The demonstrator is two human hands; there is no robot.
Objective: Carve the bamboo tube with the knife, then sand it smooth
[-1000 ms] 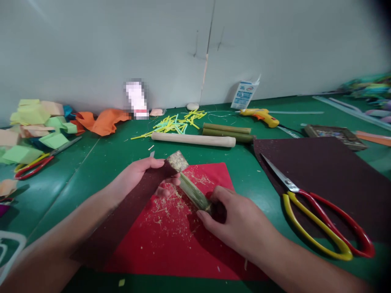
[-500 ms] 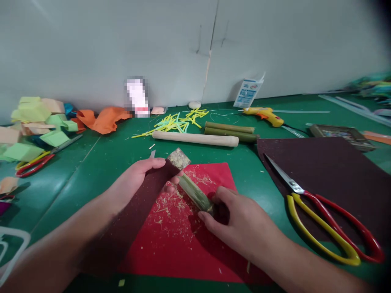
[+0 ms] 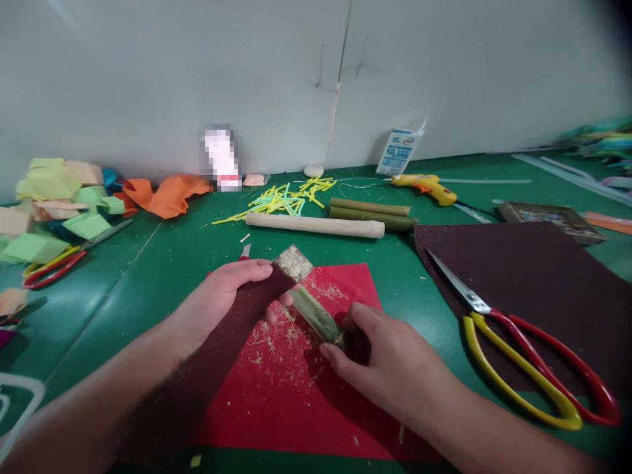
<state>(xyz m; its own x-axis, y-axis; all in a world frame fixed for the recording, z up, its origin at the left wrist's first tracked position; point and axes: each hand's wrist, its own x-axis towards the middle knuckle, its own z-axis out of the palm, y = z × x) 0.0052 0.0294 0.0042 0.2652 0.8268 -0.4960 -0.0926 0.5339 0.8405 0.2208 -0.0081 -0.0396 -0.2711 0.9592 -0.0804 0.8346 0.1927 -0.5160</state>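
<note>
My left hand (image 3: 220, 296) grips a dark brown strip of sandpaper (image 3: 230, 339), thumb on top and fingers beneath. The strip's far end is folded over and coated with pale dust. It lies against the upper end of a green bamboo piece (image 3: 318, 316), whose tip is hidden there. My right hand (image 3: 395, 355) pinches the bamboo's near end between thumb and fingers. Below both hands is a red sheet (image 3: 276, 408) scattered with fine shavings. Just beyond my left hand a utility knife blade (image 3: 245, 250) shows; its red handle is mostly covered.
A pale peeled stick (image 3: 316, 225) lies before two green bamboo pieces (image 3: 370, 214). Large scissors (image 3: 494, 316) rest across a brown sandpaper sheet (image 3: 548, 283) at right. Behind are a yellow glue gun (image 3: 429, 187) and cut straws (image 3: 276, 201). Folded papers (image 3: 54, 191) and smaller scissors (image 3: 59, 266) lie left.
My left hand and the sandpaper have shifted slightly right and down along the bamboo, baring a bit of the knife's red handle. My right hand has hardly moved.
</note>
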